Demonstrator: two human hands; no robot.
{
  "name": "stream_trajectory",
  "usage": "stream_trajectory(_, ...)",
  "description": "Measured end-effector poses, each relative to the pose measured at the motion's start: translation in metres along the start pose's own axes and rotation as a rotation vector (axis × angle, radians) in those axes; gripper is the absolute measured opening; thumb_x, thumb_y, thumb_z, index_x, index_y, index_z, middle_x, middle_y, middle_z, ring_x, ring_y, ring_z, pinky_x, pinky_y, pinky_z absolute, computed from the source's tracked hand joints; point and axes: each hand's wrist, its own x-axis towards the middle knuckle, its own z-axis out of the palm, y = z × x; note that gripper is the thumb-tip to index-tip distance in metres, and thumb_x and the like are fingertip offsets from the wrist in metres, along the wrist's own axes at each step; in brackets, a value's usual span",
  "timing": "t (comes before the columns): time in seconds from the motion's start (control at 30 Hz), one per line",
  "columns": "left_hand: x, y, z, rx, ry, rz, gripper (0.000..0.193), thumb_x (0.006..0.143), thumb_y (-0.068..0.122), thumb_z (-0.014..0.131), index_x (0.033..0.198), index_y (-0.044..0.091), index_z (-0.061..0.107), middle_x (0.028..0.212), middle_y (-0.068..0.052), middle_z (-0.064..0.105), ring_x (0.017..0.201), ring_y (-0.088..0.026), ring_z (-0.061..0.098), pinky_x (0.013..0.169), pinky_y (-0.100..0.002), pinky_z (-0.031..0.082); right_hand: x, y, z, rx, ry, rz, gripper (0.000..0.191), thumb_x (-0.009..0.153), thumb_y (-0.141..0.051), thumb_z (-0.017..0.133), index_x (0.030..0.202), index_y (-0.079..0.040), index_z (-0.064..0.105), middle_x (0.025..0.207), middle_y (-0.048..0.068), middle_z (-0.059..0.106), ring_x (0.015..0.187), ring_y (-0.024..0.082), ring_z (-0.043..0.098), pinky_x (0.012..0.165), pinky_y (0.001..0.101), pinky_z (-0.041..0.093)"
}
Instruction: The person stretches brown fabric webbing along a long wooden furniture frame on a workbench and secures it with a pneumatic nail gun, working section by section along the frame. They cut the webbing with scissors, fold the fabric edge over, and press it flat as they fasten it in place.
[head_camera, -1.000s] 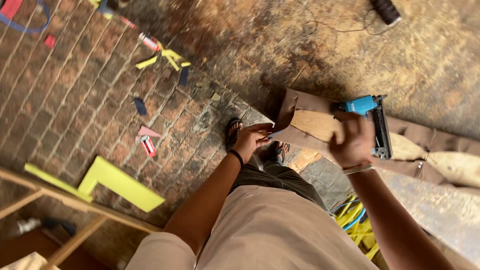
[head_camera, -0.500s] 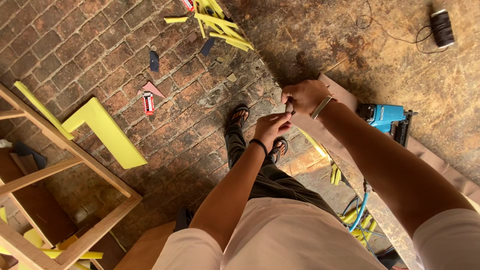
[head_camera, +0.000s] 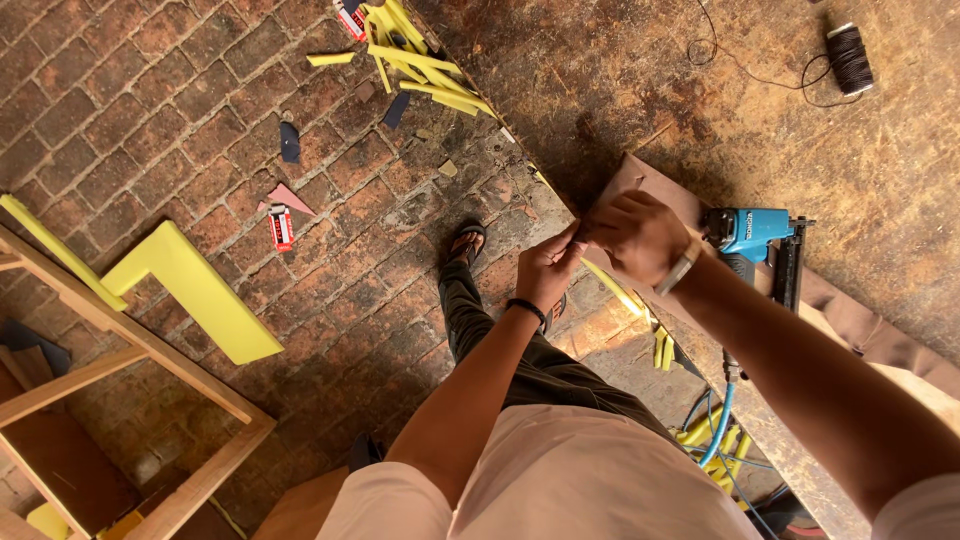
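My left hand (head_camera: 548, 268), with a black wristband, and my right hand (head_camera: 635, 235), with a silver bracelet, meet fingertip to fingertip at the workbench edge. Both pinch the near corner of a brown sheet (head_camera: 640, 172) that lies along the bench (head_camera: 880, 150). What exactly sits between the fingertips is too small to make out. A blue staple gun (head_camera: 752, 232) lies on the sheet just right of my right wrist, and its blue hose (head_camera: 716, 430) hangs down below the bench.
Yellow foam strips (head_camera: 425, 60) and small scraps litter the brick floor (head_camera: 150, 120). An L-shaped yellow foam piece (head_camera: 190, 285) lies by a wooden frame (head_camera: 150, 350) at the left. A black thread spool (head_camera: 850, 55) stands on the bench. My sandalled foot (head_camera: 468, 240) is below.
My right hand has come left from beside the staple gun and joined my left hand at the sheet's corner. The view has swung, so more of the floor and wooden frame shows.
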Motion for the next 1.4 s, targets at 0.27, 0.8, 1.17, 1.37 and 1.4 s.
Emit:
stream_trajectory(0.27,-0.014,-0.007,-0.001,0.341,0.066,0.362,0.028,0.095,0.016,0.074,0.123,0.015,0.075,0.128,-0.012,0.074,0.105,-0.022,0.075,0.085,-0.033,0.066,-0.017,-0.024,0.008,1.161,-0.208,1.568,0.038,0.104,-0.035,0.059,0.085,-0.004,0.07,0.073,0.008,0.072,0.055,0.016,0.065,0.046,0.0279,0.046)
stream_trajectory(0.8,0.01,0.015,0.003,-0.486,-0.257,-0.662,0.053,0.107,0.043,0.054,0.143,0.004,0.058,0.056,0.001,0.048,0.039,-0.008,0.037,0.037,-0.028,0.032,-0.04,-0.023,0.039,1.042,-0.034,1.292,0.029,0.103,-0.023,0.062,0.087,0.0,0.069,0.059,0.007,0.063,0.044,0.012,0.059,0.039,0.0294,0.045)
stream_trajectory(1.17,0.017,0.022,0.005,-0.159,-0.361,-0.347,0.062,0.102,0.024,0.063,0.16,0.02,0.041,0.067,0.001,0.057,0.05,-0.008,0.047,0.048,-0.03,0.043,-0.178,-0.015,-0.034,-0.032,-0.108,1.422,0.09,0.066,-0.038,0.092,0.133,-0.003,0.043,0.12,0.029,0.065,0.103,0.047,0.067,0.082,0.0526,0.055)
stream_trajectory(1.37,0.019,0.026,0.007,0.175,-0.338,-0.255,0.066,0.098,0.035,0.067,0.158,0.019,0.043,0.077,-0.007,0.07,0.054,-0.012,0.058,0.052,-0.031,0.049,-0.165,0.007,-0.061,0.112,-0.103,1.477,0.068,0.084,-0.026,0.076,0.131,0.006,0.04,0.11,0.032,0.068,0.096,0.047,0.071,0.087,0.0519,0.06)
stream_trajectory(1.4,0.019,0.026,0.008,0.195,-0.329,-0.224,0.066,0.098,0.036,0.067,0.157,0.019,0.044,0.081,-0.008,0.072,0.056,-0.013,0.061,0.054,-0.031,0.051,-0.149,0.013,-0.082,0.144,-0.156,1.514,0.065,0.087,-0.03,0.077,0.129,0.006,0.043,0.106,0.032,0.069,0.094,0.046,0.072,0.084,0.052,0.06)
